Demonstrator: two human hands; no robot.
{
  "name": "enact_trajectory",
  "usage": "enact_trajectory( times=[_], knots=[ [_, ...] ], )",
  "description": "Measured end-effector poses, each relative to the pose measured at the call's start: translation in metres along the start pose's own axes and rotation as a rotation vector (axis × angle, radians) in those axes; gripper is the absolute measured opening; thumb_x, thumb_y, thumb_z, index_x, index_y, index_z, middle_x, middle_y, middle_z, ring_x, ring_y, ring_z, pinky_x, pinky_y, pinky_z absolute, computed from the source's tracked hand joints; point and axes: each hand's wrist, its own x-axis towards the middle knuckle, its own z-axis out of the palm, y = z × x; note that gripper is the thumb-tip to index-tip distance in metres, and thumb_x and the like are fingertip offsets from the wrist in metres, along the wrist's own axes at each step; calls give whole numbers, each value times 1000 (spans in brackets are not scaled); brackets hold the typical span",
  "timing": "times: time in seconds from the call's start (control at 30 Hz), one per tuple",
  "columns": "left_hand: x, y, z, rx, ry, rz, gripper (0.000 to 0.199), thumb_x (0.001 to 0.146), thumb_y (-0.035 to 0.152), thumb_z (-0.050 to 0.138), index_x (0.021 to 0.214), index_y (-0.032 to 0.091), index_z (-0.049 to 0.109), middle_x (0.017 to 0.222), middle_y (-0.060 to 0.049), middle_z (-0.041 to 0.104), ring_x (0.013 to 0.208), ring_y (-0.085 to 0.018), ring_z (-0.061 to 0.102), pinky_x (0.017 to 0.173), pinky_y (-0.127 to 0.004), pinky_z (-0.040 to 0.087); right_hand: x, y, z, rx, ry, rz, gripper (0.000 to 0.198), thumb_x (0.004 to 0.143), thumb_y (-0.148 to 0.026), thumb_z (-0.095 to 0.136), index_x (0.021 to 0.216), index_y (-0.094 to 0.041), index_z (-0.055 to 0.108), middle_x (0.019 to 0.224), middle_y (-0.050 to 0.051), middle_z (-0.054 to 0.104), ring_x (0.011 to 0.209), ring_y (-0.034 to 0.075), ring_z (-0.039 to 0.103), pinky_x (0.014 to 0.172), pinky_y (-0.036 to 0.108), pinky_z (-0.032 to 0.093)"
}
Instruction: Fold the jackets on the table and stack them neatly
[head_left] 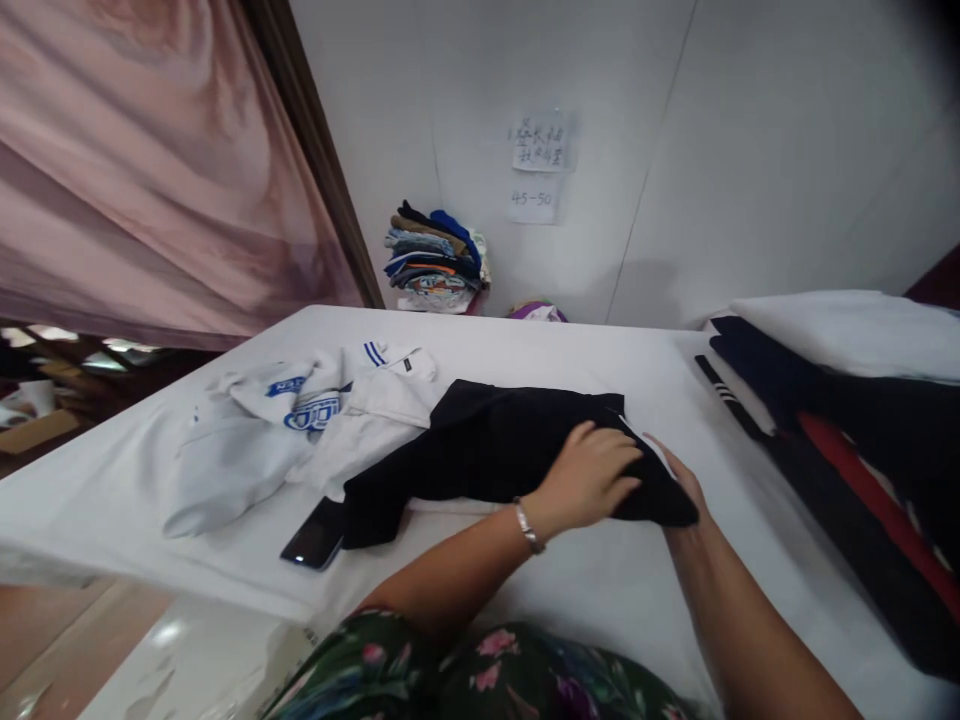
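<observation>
A dark black garment (487, 440) lies folded lengthwise across the white table, a white strip showing along its right end. My left hand (589, 475), with a silver bracelet at the wrist, rests on top of the cloth near that end, fingers apart. At the right end, my right hand (686, 490) holds the garment's edge, its fingers partly hidden behind the cloth. The garment's left part overlaps a white sweatshirt (247, 450) with blue lettering and striped trim. A phone (313, 535) lies by the garment's lower left corner.
Stacked folded clothes (825, 470) in black, navy, red and white fill the table's right side. Beyond the far edge stands another clothes pile (435, 260). Handwritten paper signs (540, 150) hang on the wall, and a pink curtain (150, 160) hangs at left.
</observation>
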Motion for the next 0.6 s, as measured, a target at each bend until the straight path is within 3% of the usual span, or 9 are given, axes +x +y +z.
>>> enact_trajectory(
  times=[0.13, 0.23, 0.3, 0.4, 0.47, 0.6],
  knots=[
    [-38, -42, -44, 266, 175, -407, 40, 89, 26, 62, 128, 19, 59, 140, -15, 59, 134, -29, 50, 114, -52, 35, 3, -16, -10, 179, 48, 105, 43, 62, -42, 78, 99, -21, 69, 91, 6, 77, 80, 23, 74, 68, 33, 60],
    [-55, -71, -59, 371, 189, -723, 56, 84, 32, 69, 134, 13, 54, 143, -21, 55, 133, -36, 50, 107, -53, 41, -4, -20, -2, 61, 108, -71, 41, 67, -41, 80, 101, -20, 71, 97, 7, 78, 91, 22, 73, 82, 34, 58],
    [-59, -81, -62, 315, 140, -822, 52, 84, 36, 68, 129, 13, 57, 131, -19, 63, 121, -34, 59, 101, -48, 47, -12, -21, 5, -115, 140, -259, 37, 70, -41, 79, 101, -21, 73, 101, 7, 77, 102, 23, 70, 97, 40, 53],
    [-52, -78, -62, 237, 123, -783, 24, 88, 32, 62, 104, 16, 67, 103, -11, 71, 98, -26, 66, 90, -40, 50, -25, -23, 11, -321, 41, -468, 32, 76, -42, 74, 101, -21, 74, 99, 7, 78, 99, 23, 70, 103, 46, 49],
    [-43, -65, -58, 165, 188, -736, 16, 88, 32, 60, 93, 18, 67, 90, -6, 69, 86, -22, 65, 82, -36, 50, -32, -24, 13, -394, -130, -466, 38, 79, -42, 72, 111, -23, 73, 104, 7, 77, 94, 23, 71, 98, 47, 51],
    [-26, -21, -35, -198, 284, -626, 15, 88, 35, 60, 87, 21, 65, 79, 0, 66, 73, -17, 62, 69, -30, 50, -39, -17, 15, -520, -441, -340, 86, 69, -39, 84, 146, -31, 48, 130, 7, 68, 113, 26, 66, 102, 48, 50]
  ],
)
